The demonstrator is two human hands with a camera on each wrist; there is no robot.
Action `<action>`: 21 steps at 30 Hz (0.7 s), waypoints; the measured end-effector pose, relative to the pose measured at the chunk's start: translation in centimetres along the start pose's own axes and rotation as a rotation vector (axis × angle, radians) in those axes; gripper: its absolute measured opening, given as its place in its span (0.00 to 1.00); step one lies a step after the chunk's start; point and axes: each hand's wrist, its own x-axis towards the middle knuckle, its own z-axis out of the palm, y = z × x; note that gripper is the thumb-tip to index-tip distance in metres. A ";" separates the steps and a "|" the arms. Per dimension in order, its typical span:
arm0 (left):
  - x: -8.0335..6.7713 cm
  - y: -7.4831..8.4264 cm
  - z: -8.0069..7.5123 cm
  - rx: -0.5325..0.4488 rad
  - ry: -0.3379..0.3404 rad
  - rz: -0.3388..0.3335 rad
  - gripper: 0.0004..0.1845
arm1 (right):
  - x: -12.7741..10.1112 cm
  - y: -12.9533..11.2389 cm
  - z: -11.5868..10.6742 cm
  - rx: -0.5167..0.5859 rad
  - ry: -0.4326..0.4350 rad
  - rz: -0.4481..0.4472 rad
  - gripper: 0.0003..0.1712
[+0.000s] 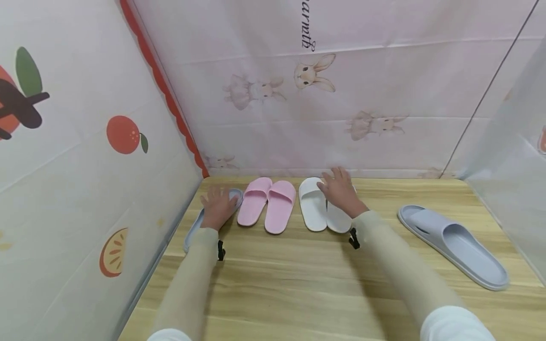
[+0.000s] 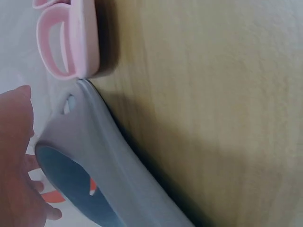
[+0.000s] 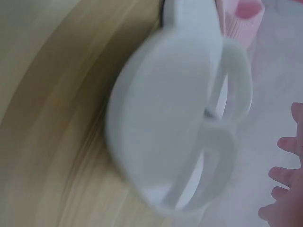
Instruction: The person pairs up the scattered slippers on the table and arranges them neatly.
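Note:
Over a grey-blue slipper (image 1: 194, 230) at the far left of the wooden surface, my left hand (image 1: 218, 207) hovers with its fingers spread. In the left wrist view that slipper (image 2: 102, 137) lies with its toe against a pink slipper (image 2: 85, 38), and the hand shows beside its strap. My right hand (image 1: 341, 192) is above a pair of white slippers, partly covering the right one (image 1: 338, 222); the left white slipper (image 1: 314, 213) shows more fully. Its fingers are apart and hold nothing. In the right wrist view the white slippers (image 3: 161, 104) look blurred.
A pink pair, left slipper (image 1: 252, 208) and right slipper (image 1: 279, 213), lies between my hands. Another grey-blue slipper (image 1: 473, 253) lies at an angle on the right. A rabbit-print wall covering (image 1: 315, 137) stands behind, and a fruit-print side wall (image 1: 77, 180) on the left.

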 end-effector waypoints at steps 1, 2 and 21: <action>-0.2 -0.1 0.1 0.007 0.002 -0.001 0.35 | -0.3 0.7 -0.2 0.004 0.008 0.010 0.34; -0.3 -0.2 0.1 0.000 0.004 -0.004 0.36 | -0.6 1.3 -0.5 0.009 0.013 0.021 0.34; -1.1 -2.5 1.3 -0.079 0.028 0.008 0.40 | -7.7 14.4 -4.1 -0.021 -0.038 0.225 0.51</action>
